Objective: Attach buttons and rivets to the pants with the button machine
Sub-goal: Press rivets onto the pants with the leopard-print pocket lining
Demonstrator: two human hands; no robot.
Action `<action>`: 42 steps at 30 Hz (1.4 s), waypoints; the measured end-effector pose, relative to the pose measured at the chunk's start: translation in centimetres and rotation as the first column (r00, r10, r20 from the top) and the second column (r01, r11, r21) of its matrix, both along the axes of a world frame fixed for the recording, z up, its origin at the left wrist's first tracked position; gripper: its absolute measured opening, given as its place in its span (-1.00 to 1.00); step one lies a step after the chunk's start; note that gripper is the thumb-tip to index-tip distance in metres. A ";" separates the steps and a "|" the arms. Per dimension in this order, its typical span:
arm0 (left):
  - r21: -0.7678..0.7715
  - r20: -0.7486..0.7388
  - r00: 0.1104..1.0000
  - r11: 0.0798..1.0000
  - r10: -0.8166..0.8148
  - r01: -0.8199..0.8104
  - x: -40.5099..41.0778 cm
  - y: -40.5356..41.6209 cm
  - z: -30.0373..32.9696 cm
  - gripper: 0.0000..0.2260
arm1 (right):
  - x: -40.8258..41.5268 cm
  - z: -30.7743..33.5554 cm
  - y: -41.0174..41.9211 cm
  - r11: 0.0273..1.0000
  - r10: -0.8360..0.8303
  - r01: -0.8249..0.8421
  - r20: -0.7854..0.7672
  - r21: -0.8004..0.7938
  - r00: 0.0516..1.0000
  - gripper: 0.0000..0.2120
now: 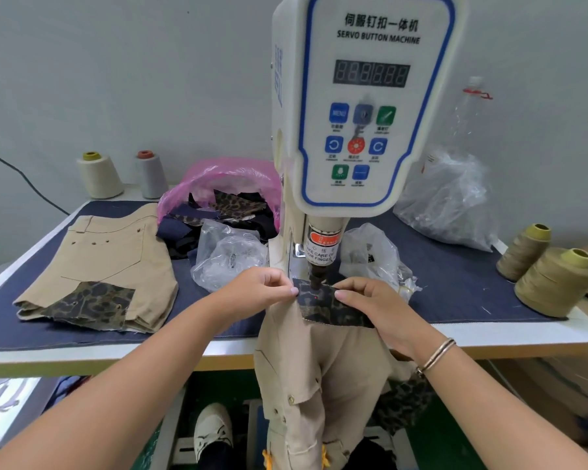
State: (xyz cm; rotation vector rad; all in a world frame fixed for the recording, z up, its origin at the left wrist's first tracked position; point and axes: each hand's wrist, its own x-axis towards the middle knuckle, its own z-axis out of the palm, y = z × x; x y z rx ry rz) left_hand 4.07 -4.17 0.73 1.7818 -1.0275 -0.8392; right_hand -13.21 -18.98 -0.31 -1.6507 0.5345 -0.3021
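Observation:
The white servo button machine stands in the middle of the table, its dark punch head down just above the fabric. Beige pants hang over the table's front edge, with a leopard-print pocket patch lying under the punch. A red light dot shows on the patch. My left hand pinches the patch's left edge. My right hand pinches its right edge, with a bracelet on that wrist. Both hands sit close to the punch on either side.
A folded stack of beige pants lies on the left of the denim-covered table. A pink bag of fabric scraps and clear plastic bags sit behind. Thread cones stand at the right, two more at the back left. A shoe shows below.

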 end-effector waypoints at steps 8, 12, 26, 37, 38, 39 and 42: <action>-0.038 0.010 1.000 0.999 -0.004 0.004 -0.2 0.0 -0.2 -0.83 | -0.1 -0.1 0.3 0.999 -0.025 0.025 0.013 0.030 1.000 -0.82; 0.002 -0.020 0.994 0.995 -0.104 0.104 -0.7 1.1 0.1 -0.82 | -1.0 0.0 1.1 0.998 0.006 -0.006 0.002 0.061 1.000 -0.83; -0.116 0.410 0.903 0.990 0.126 -0.085 1.9 6.6 -2.7 -0.77 | -1.1 3.6 -2.0 0.834 -0.339 0.332 0.065 -0.441 0.938 -0.87; -0.070 0.572 0.785 0.967 0.240 -0.245 2.5 6.0 -6.2 -0.87 | 5.4 3.6 -6.1 0.422 -0.547 -0.472 -0.632 -0.774 0.549 -0.72; -0.065 0.573 0.784 0.967 0.238 -0.246 2.5 6.0 -6.2 -0.88 | 5.7 3.4 -6.1 0.413 -0.566 -0.475 -0.627 -0.777 0.535 -0.73; -0.062 0.576 0.783 0.967 0.236 -0.246 2.4 6.0 -6.3 -0.89 | 6.0 3.4 -6.2 0.414 -0.581 -0.470 -0.624 -0.780 0.524 -0.74; -0.067 0.581 0.779 0.967 0.237 -0.244 2.6 6.0 -6.4 -0.91 | 7.0 3.5 -6.0 0.511 -0.581 -0.467 -0.691 -0.721 0.431 -0.69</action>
